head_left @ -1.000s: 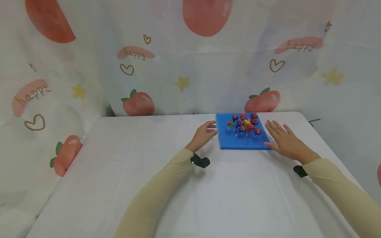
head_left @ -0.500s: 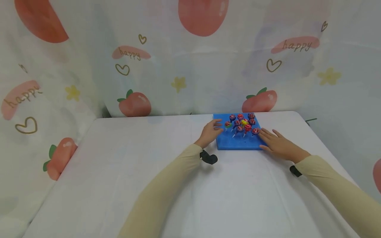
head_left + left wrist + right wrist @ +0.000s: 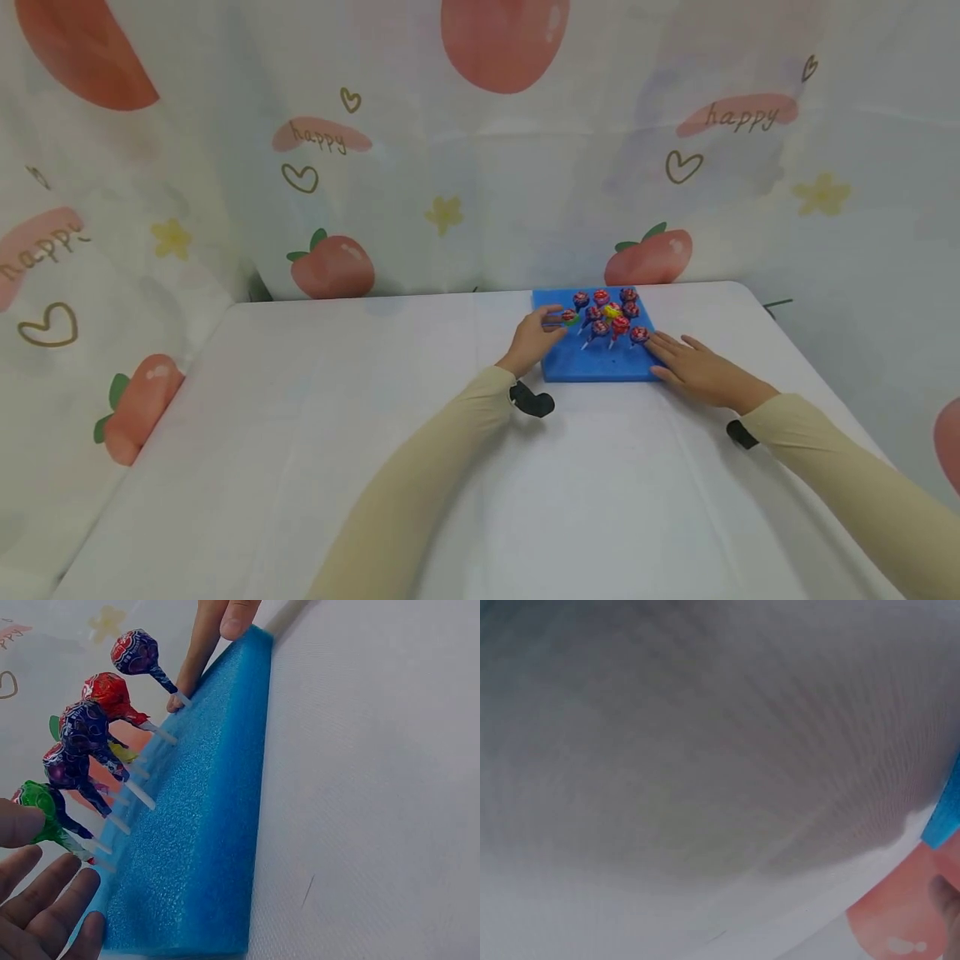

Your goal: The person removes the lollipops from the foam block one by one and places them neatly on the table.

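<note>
A blue foam board (image 3: pixel 592 367) lies at the back right of the table, with several wrapped lollipops (image 3: pixel 86 727) standing in it by white sticks. At its left edge, my left hand (image 3: pixel 531 340) has thumb and index finger about the head of a green-wrapped lollipop (image 3: pixel 41 799), whose stick still meets the foam. In the left wrist view, the thumb covers part of that wrapper and the other fingers spread below. My right hand (image 3: pixel 701 371) rests with extended fingers on the board's right edge, its fingertips near a purple lollipop (image 3: pixel 639 334).
The white-covered table (image 3: pixel 420 467) runs up to a printed curtain (image 3: pixel 405 167) behind the board. Another lollipop, wrapped in yellow (image 3: pixel 612 311), stands in the middle of the cluster. Black bands (image 3: pixel 532 402) sit at both wrists.
My left hand has moved right, from beside the board to the green lollipop. My right hand has come left and down onto the board's right edge. The view has shifted slightly.
</note>
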The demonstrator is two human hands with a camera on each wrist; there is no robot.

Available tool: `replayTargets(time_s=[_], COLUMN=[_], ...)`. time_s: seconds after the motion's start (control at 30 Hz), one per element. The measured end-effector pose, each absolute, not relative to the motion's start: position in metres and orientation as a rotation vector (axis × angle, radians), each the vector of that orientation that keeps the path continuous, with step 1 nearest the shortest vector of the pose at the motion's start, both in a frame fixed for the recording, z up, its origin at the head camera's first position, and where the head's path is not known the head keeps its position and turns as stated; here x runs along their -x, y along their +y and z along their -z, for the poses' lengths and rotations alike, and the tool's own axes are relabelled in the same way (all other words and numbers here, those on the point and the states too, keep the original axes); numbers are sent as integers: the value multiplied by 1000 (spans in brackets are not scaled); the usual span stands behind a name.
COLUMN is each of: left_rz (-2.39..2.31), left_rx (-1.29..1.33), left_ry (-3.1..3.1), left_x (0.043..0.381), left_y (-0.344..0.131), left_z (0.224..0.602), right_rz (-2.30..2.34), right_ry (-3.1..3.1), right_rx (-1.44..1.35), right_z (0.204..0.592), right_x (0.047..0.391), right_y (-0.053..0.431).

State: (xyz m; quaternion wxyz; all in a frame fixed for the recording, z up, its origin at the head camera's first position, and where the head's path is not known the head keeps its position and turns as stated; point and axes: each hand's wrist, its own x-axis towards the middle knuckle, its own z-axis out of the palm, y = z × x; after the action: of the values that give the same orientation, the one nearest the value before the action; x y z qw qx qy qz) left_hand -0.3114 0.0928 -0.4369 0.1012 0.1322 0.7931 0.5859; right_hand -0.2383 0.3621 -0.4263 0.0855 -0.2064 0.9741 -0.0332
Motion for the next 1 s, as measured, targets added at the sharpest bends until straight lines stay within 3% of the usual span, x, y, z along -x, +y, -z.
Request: replayTargets(time_s=[1.0], left_rz=[-1742], left_rx=[-291], left_ry=[2533], left_x=[317], left_y=[106], left_z=[439], right_rz=[87], right_ry=[2904], right_rx=[577], right_z=[425], right_x=[238], right_y=[359])
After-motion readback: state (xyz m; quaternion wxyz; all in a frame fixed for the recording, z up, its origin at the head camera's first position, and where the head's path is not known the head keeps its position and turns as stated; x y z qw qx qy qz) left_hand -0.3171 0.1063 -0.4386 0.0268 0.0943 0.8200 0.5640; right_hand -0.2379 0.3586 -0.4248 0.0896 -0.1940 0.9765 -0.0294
